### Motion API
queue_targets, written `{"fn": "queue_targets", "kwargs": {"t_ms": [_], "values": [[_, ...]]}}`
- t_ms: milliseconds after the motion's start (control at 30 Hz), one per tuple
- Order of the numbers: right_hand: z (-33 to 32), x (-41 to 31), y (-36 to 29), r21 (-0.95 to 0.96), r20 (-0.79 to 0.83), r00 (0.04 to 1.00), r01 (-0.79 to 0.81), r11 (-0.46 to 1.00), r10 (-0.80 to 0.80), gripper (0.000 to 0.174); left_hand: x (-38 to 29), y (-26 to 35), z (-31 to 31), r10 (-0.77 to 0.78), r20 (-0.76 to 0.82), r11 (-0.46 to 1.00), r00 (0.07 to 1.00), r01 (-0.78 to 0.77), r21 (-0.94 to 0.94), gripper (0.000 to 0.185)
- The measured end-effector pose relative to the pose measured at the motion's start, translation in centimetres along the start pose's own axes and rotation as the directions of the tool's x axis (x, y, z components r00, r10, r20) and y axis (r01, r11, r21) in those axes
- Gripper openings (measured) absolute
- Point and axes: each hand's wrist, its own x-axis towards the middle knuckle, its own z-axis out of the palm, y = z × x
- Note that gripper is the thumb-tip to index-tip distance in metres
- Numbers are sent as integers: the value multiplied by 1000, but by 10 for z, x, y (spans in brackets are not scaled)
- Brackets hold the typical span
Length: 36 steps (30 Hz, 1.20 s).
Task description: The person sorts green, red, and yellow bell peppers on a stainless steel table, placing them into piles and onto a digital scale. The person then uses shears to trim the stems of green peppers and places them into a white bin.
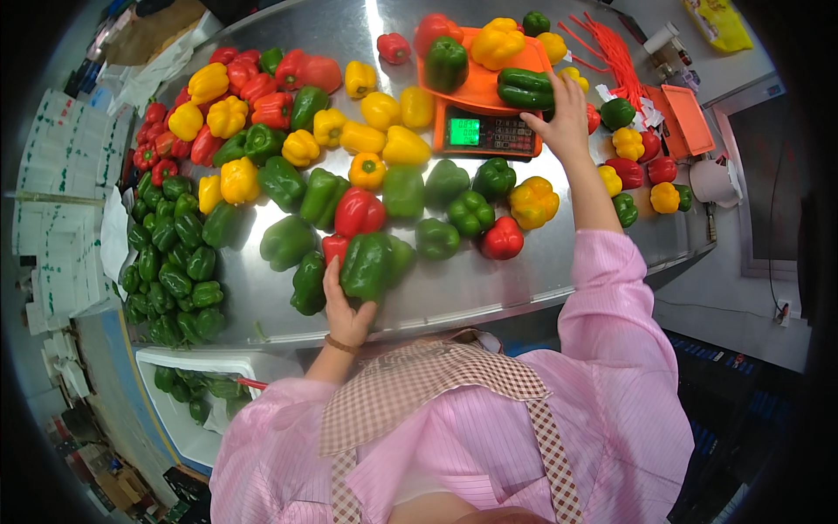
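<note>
My left hand grips a large green bell pepper near the table's front edge, fingers along its left side and thumb below. Up at the scale, my right hand has its fingers and thumb around the right end of another green bell pepper. That pepper lies on the orange tray of a digital scale with a lit green display. Sharing the tray are an upright green pepper, a yellow pepper and a red pepper.
Loose red, yellow and green peppers cover much of the steel table. Small green peppers are heaped at left. A white foam box of green peppers stands below. Red ties and an orange container lie at right.
</note>
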Motion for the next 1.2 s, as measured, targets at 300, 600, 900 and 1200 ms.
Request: {"fn": "queue_targets", "kwargs": {"t_ms": [300, 600, 900, 1200], "values": [[5, 53, 11, 14, 327, 945, 10, 1000, -14, 91, -15, -3, 1, 81, 4, 986, 997, -80, 147, 105], [-81, -85, -88, 663, 582, 813, -489, 568, 20, 97, 38, 24, -18, 294, -141, 909, 945, -231, 346, 89], [-48, -104, -197, 661, 379, 890, -67, 748, -255, 86, 100, 20, -10, 205, -177, 808, 963, -64, 586, 80], [-7, -71, -223, 644, 303, 873, 109, 757, -383, 72, 70, 15, -17, 109, -153, 854, 982, -13, 520, 82]]}}
